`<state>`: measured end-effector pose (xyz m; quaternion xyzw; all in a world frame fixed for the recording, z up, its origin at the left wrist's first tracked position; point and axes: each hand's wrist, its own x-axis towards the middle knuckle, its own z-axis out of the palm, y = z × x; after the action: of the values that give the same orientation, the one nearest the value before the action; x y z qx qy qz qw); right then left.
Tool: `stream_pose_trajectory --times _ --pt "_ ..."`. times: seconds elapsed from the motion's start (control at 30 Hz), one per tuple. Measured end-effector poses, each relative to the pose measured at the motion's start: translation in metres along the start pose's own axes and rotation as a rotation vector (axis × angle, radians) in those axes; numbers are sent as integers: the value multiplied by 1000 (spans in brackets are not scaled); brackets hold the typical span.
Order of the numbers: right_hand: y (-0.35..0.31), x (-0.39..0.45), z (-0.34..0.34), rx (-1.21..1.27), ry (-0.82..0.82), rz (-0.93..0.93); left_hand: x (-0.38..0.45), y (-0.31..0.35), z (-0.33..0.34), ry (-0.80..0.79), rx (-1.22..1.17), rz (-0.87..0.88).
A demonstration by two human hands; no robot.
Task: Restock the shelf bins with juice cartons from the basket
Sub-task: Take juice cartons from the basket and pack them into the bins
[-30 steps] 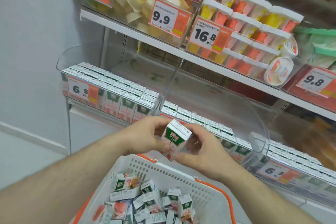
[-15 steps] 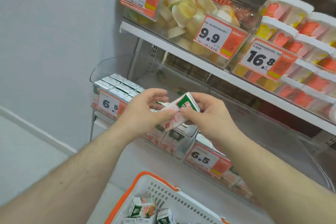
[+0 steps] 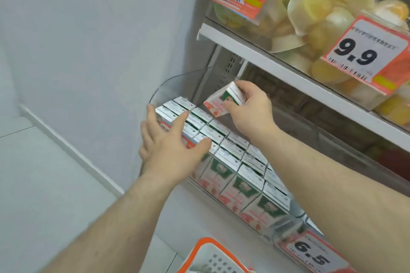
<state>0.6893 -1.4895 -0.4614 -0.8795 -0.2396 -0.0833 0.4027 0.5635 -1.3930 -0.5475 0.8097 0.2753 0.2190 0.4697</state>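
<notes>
Juice carton [image 3: 224, 101], tilted, pinched in my right hand [image 3: 248, 113] above the back of the clear shelf bin [image 3: 175, 83]. Left hand [image 3: 170, 150] flat, fingers straight, resting on the stocked cartons [image 3: 233, 162]. I'd turn it upright, then seat it in the back gap. Basket [image 3: 206, 255] at the bottom edge.

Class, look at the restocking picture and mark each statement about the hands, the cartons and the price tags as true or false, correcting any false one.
1. The right hand holds a juice carton tilted above the bin. True.
2. The left hand grips a carton too. False: its fingers lie straight on the tops of the stocked cartons.
3. The clear bin holds rows of upright cartons. True.
4. The tag on the carton bin reads 9.9. False: that price tag reads 6.5; the 9.9 tags hang on the shelf above.
5. The basket rests on the upper shelf. False: it is at the bottom edge, below the bin.
</notes>
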Motion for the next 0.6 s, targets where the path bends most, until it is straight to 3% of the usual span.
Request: stream_pose_trajectory --times 0.13,0.47,0.6 --pt "-1 33 26 -86 -63 52 2 -5 9 -14 -111 20" --pt "-16 66 85 -190 -416 141 4 -4 12 -18 -141 4" --pt "-14 69 86 -282 -433 216 4 -4 11 -48 -127 -7"
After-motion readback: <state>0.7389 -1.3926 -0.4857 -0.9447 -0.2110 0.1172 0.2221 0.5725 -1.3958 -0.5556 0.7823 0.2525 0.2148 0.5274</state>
